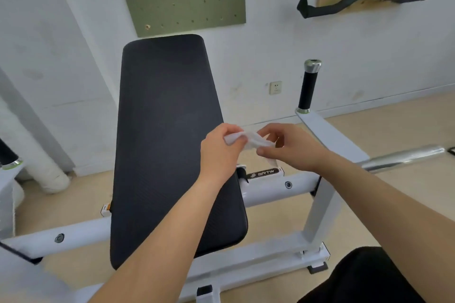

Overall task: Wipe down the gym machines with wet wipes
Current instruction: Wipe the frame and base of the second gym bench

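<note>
Above the one black pad, left hand and right hand pinch one wipe.

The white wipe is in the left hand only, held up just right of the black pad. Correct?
Not quite: the head view shows both hands on it. The left hand and right hand each pinch the white wipe, held up just right of the black pad.

One head-worn wide-angle view looks forward and down, close over the black bench pad, toward the white wall
</note>
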### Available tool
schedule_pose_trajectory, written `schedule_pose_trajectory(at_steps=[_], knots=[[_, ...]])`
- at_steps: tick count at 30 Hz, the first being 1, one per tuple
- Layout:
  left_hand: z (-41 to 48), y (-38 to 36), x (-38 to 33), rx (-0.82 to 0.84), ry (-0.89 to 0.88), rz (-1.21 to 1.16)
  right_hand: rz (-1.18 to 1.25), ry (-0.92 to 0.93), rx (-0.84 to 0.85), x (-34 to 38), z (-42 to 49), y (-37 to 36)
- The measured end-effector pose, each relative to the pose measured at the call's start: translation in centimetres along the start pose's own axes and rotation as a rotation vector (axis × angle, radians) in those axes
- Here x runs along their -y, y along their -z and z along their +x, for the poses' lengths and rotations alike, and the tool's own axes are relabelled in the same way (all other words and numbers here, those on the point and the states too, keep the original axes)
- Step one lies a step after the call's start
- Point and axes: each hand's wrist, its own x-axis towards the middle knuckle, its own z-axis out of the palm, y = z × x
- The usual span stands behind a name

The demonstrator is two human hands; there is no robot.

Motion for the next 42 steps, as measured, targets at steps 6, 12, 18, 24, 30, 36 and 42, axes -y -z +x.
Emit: schedule_pose_trajectory(at_steps=[6,12,18,24,30,36,42], knots=[[5.3,-6.4,-2.8,0.059,0.005,-0.171,-0.057,-0.051,-0.19,-4.3,1.7,5.5],[10.5,-12.9,-3.9,0.047,-0.076,-0.108,-0.053,-0.145,-0.422,-8.5,4.3,10.6],[15.3,-17.2,-5.4,-0.162,-0.177,0.111,0.119,-0.135,-0.656,-10.7,9.0,12.4],[17.0,-19.3,-5.0,-0.156,-0.105,-0.08,0.248,-0.172,-0.827,-11.5,11.2,11.5],[15.0,-21.0,-4.9,-0.133,-0.102,-0.326,0.383,-0.106,-0.822,-11.7,10.5,10.7],[15.2,-21.6,-4.6,-0.182,-0.163,-0.297,0.325,-0.08,-0.808,-12.1,11.3,11.0],[14.9,-21.7,-2.1,-0.132,-0.188,-0.156,0.212,-0.181,-0.762,-13.7,10.8,10.2]])
